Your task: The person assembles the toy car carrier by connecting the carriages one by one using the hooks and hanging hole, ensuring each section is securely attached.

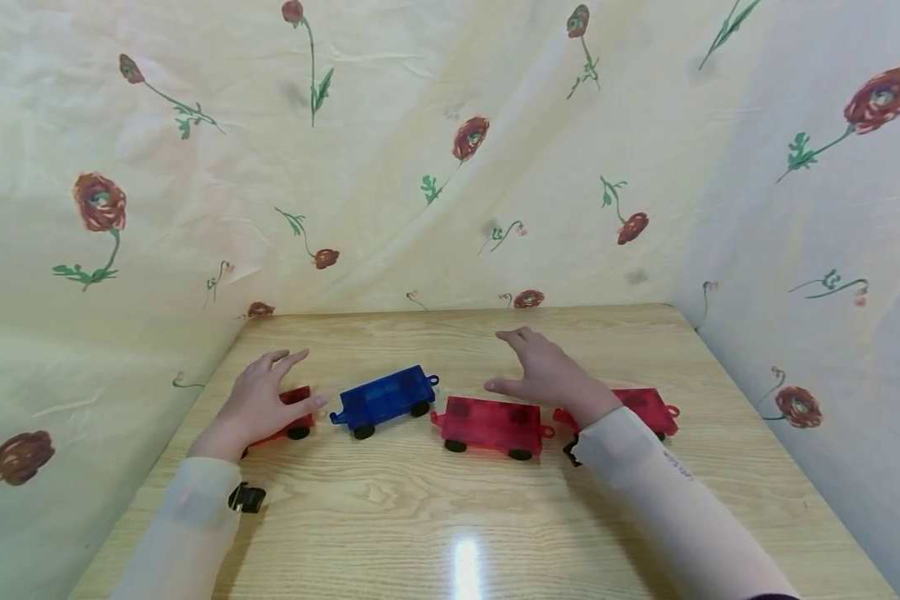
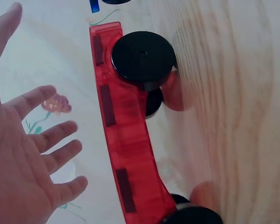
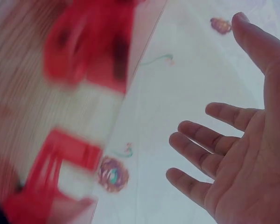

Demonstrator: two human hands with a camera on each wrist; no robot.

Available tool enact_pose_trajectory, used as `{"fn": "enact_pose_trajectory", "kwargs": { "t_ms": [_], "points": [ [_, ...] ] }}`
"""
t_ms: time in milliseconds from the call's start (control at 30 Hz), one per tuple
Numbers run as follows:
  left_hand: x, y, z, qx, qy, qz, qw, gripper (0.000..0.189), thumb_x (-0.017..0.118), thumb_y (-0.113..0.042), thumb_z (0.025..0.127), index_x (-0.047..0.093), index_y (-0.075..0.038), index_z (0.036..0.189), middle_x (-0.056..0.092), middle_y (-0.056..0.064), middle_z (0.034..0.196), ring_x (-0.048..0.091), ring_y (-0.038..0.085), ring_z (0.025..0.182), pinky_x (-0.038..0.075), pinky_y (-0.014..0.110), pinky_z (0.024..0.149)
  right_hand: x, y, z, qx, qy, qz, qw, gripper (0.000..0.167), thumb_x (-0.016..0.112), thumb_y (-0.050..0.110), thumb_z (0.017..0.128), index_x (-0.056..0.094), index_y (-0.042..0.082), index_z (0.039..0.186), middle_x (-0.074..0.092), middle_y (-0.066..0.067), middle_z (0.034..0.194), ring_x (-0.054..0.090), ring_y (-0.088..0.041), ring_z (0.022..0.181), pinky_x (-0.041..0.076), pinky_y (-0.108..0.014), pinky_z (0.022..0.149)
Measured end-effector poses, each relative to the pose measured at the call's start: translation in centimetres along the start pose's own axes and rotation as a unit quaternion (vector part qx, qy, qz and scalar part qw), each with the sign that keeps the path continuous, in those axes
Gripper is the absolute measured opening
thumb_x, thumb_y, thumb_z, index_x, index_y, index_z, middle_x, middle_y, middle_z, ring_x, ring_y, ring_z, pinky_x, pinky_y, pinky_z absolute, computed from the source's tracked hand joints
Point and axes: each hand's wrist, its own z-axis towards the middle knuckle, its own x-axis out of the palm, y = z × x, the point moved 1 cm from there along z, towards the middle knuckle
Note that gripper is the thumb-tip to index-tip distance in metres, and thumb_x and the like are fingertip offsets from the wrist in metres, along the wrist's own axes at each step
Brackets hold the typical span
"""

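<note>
My left hand (image 1: 258, 404) hovers over a red toy car (image 1: 297, 398) at the left, thumb and fingers spread around air. In the left wrist view that red car (image 2: 126, 130) shows its black wheels, and the fingers stand beside it. My right hand (image 1: 543, 375) is held above the gap between the middle red wagon (image 1: 491, 423) and the right red wagon (image 1: 641, 408), fingers extended and holding nothing. The right forearm partly covers the right wagon. Between the left car and the middle wagon stands a blue wagon (image 1: 386, 398), set at a slant, with a hook and a ring at its ends.
All the toys stand in a rough row on a light wooden table (image 1: 360, 517). A flower-patterned cloth (image 1: 390, 167) hangs behind the table and along both sides. Black wrist-worn pieces show beneath each sleeve.
</note>
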Motion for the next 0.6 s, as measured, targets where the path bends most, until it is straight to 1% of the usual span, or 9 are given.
{"fn": "enact_pose_trajectory", "kwargs": {
  "t_ms": [133, 333, 467, 600],
  "points": [
    [0.3, 0.6, -0.5, -0.007, 0.006, -0.011, 0.9999, 0.096, 0.074, -0.066, 0.089, 0.038, -0.017, 0.163, 0.037, 0.024, 0.158, 0.032, 0.053, 0.143, 0.03, 0.076, 0.11, 0.6, 1.7, 0.2, -0.005, 0.012, 0.003, 0.9999, 0.095, 0.076, 0.063, 0.089, 0.039, 0.014, 0.162, 0.043, -0.018, 0.157, 0.046, -0.041, 0.14, 0.043, -0.059, 0.112],
    [0.7, 1.0, -1.2, -0.015, 0.002, -0.029, 0.9995, 0.09, 0.079, -0.061, 0.087, 0.046, -0.017, 0.158, 0.043, 0.022, 0.153, 0.038, 0.053, 0.137, 0.038, 0.076, 0.104, 1.3, 3.9, 0.9, -0.031, 0.018, 0.003, 0.9994, 0.089, 0.078, 0.056, 0.091, 0.042, 0.012, 0.16, 0.045, -0.013, 0.156, 0.046, -0.037, 0.14, 0.042, -0.056, 0.114],
    [0.9, 1.3, -1.7, -0.022, 0.004, -0.047, 0.9987, 0.085, 0.081, -0.057, 0.088, 0.05, -0.017, 0.155, 0.045, 0.023, 0.152, 0.038, 0.053, 0.136, 0.04, 0.076, 0.101, 2.1, 5.1, 1.4, -0.045, 0.019, -0.006, 0.9988, 0.086, 0.078, 0.054, 0.091, 0.044, 0.012, 0.159, 0.047, -0.012, 0.155, 0.047, -0.035, 0.14, 0.041, -0.054, 0.115],
    [1.0, 1.6, -2.1, -0.031, 0.003, -0.066, 0.9973, 0.083, 0.083, -0.053, 0.087, 0.051, -0.016, 0.154, 0.044, 0.024, 0.153, 0.037, 0.053, 0.136, 0.04, 0.077, 0.1, 2.8, 6.0, 1.9, -0.055, 0.02, -0.019, 0.9981, 0.084, 0.078, 0.052, 0.092, 0.046, 0.013, 0.159, 0.048, -0.011, 0.155, 0.049, -0.034, 0.139, 0.041, -0.052, 0.115]
  ]
}}
